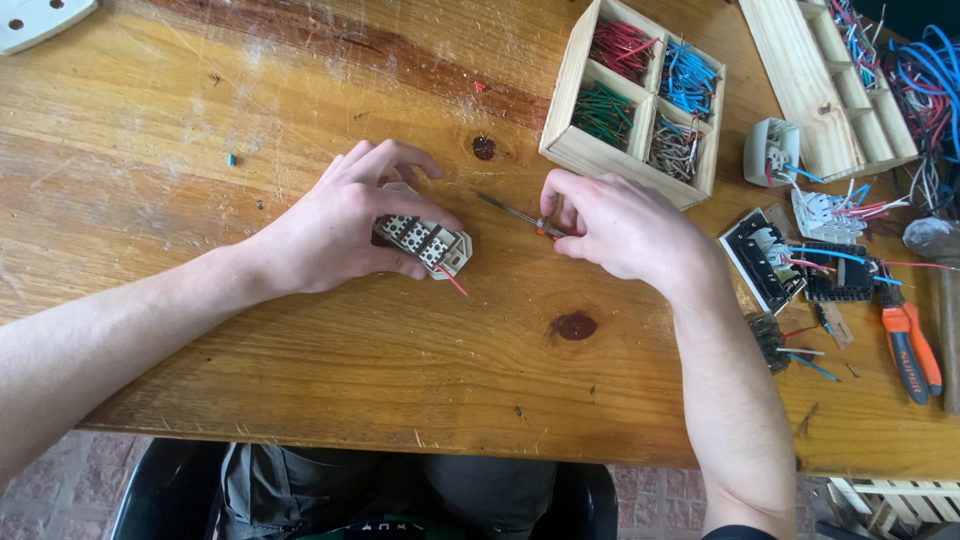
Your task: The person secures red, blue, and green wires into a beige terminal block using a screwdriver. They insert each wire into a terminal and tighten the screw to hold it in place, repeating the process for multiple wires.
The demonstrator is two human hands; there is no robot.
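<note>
Wooden table (300,90) scratched; left hand (345,225) grips beige socket block (425,243), right hand (615,225) pinches screwdriver (515,213).

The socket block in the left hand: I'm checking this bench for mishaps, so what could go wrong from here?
1. The red wire sticks loosely out of the socket block; it may slip out if the left hand shifts.
2. The screwdriver in the right hand has its thin tip pointing toward the left hand's fingers, so a slip could jab them.
3. The wire box sits just beyond the right hand, so a lifted hand might knock it.
</note>
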